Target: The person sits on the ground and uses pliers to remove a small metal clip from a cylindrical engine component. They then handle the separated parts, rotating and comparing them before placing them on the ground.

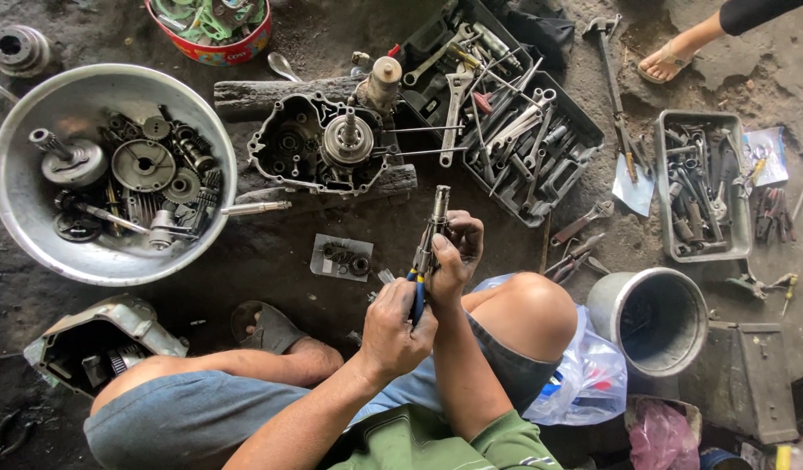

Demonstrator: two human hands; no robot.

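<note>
The fingers of the right hand (458,248) are curled around a grey metal shaft (436,218), gripping its lower part so that it stands nearly upright over the dirt floor, just in front of the person's bare knee (523,309). The left hand (394,331) is clenched around the blue handles of a pair of pliers (419,278), whose nose reaches up to the shaft right beside the right hand's fingers; the exact point where the tips meet the shaft is too small to make out. Just left of the hands a small clear packet (340,258) of dark round parts lies on the ground. Beyond the shaft an open engine crankcase (319,148) rests on two wooden blocks, a clutch hub and studs standing up from it. To its left sits a wide aluminium basin (36,174) filled with gears and shafts, with a red bowl (214,48) of gaskets above it. To the right are a black tool tray (514,113) packed with wrenches and sockets, a grey tray (736,226) of further tools, and a metal bucket (654,318). An engine cover (97,335) lies by the person's left leg, and another person's sandalled foot (667,61) shows at the top right.
</note>
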